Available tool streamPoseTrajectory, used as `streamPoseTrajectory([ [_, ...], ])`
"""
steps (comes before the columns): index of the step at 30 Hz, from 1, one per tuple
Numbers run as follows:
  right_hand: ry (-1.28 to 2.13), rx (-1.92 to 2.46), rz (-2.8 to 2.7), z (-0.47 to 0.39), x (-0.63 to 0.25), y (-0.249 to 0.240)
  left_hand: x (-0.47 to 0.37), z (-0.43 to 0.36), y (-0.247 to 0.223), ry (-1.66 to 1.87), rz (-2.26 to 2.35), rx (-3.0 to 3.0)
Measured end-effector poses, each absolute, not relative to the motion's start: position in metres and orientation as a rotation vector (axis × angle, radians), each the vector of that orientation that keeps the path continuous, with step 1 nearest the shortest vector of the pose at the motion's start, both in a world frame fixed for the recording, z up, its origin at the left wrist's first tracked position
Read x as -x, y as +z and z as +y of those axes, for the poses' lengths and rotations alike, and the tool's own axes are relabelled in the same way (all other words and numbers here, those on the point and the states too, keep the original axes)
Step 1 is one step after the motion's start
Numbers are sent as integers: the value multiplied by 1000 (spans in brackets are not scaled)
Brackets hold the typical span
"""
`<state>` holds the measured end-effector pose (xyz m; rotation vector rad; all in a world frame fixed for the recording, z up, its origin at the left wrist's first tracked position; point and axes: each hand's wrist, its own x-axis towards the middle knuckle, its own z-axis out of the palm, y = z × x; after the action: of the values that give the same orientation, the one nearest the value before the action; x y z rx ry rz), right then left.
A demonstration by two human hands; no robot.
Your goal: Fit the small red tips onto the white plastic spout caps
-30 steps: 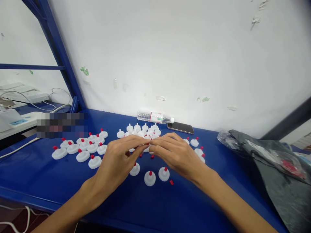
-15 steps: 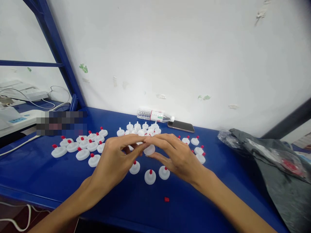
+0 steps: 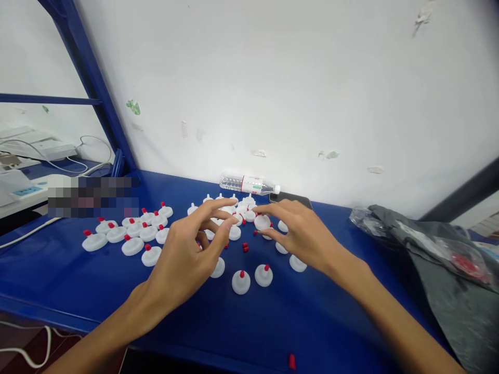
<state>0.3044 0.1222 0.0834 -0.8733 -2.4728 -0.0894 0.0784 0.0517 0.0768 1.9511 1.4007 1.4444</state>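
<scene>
My right hand (image 3: 300, 234) has a round white plastic nozzle lid (image 3: 262, 223) between its thumb and fingers. The lid's flat round side is turned towards me. To the left, my left hand (image 3: 191, 236) is raised over the table with thumb and fingers apart and nothing between them. Below the hands stand white lids with red tips, among them a front lid (image 3: 240, 283) and another one (image 3: 264, 276). Small loose red caps (image 3: 245, 247) lie between the hands. A single red cap (image 3: 292, 362) is near the front edge.
Several red-tipped lids (image 3: 132, 246) stand at the left of the blue table (image 3: 187, 322). Lids without red tips (image 3: 249, 200) cluster at the back. Behind them are a lying water bottle (image 3: 251, 185) and a partly hidden phone (image 3: 304, 200). Grey plastic bags (image 3: 421, 249) lie at right.
My hands have come apart; the right has moved right with the lid, and the left has opened. The loose red cap has shifted towards the front edge and right.
</scene>
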Motion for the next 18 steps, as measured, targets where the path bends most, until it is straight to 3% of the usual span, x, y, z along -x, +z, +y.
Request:
streamPoseTrajectory([
  [4, 121, 1073, -2640, 127, -309, 81, -79, 52, 76, 1439, 1400, -2007],
  [18, 520, 1098, -2706, 129, -304, 73, -78, 52, 76, 1373, 1386, -2044],
])
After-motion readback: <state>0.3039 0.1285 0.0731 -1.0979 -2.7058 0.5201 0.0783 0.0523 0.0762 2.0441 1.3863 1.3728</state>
